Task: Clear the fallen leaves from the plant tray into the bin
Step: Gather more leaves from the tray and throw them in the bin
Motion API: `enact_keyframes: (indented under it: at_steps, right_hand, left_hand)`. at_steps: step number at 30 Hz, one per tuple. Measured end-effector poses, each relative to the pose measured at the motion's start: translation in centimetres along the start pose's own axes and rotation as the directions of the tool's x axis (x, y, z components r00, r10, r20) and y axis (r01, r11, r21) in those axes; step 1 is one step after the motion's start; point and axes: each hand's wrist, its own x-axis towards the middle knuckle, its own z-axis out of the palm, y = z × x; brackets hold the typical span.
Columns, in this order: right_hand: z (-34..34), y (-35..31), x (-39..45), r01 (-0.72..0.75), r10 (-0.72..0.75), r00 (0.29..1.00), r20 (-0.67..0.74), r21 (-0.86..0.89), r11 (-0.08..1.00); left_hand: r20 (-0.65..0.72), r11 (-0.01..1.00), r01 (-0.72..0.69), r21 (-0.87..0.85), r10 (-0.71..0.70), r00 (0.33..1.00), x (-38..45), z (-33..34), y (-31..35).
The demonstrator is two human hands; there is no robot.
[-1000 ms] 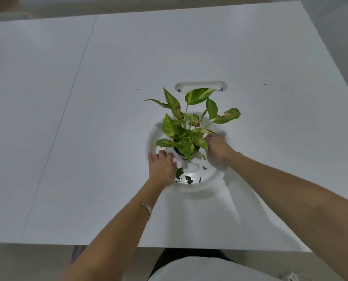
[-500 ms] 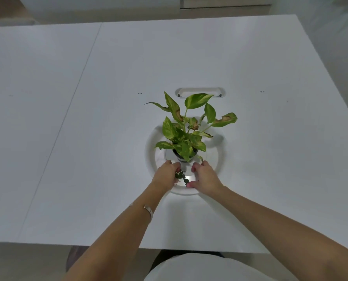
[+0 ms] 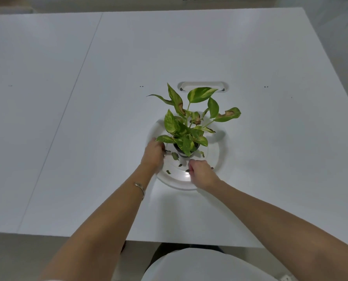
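Leaves point(image 3: 175, 155) between left hand point(image 3: 153, 155) and right hand point(image 3: 202, 173) (on tray point(image 3: 215, 157)).

Bare forearms, no sleeves; thin silver bangle point(image 3: 140, 187) on left wrist; white top point(image 3: 205, 266).

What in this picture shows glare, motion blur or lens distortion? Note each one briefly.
Head view: a bright glare spot sits on the near part of the white tray, beside the right hand; the left hand is slightly motion-blurred at its lower edge; the wide lens bows the table's edges outward; shadows are soft.
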Motion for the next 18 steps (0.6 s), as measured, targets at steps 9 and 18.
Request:
enact_keyframes:
  at_steps: [9, 18]
  right_hand:
    - [-3.6, 2.6, 0.0, -0.047, 0.046, 0.999, -0.013, -0.476, 0.878]
    - [-3.2, 3.4, 1.0, -0.016, 0.031, 0.995, 0.09, -0.161, 0.987]
  left_hand:
    - [-0.002, 0.995, -0.084, 0.059, 0.084, 0.996, 1.2, 0.6, -0.6]
    - [0.008, 0.995, 0.067, -0.078, -0.067, 0.998, -0.4, 0.0, 0.5]
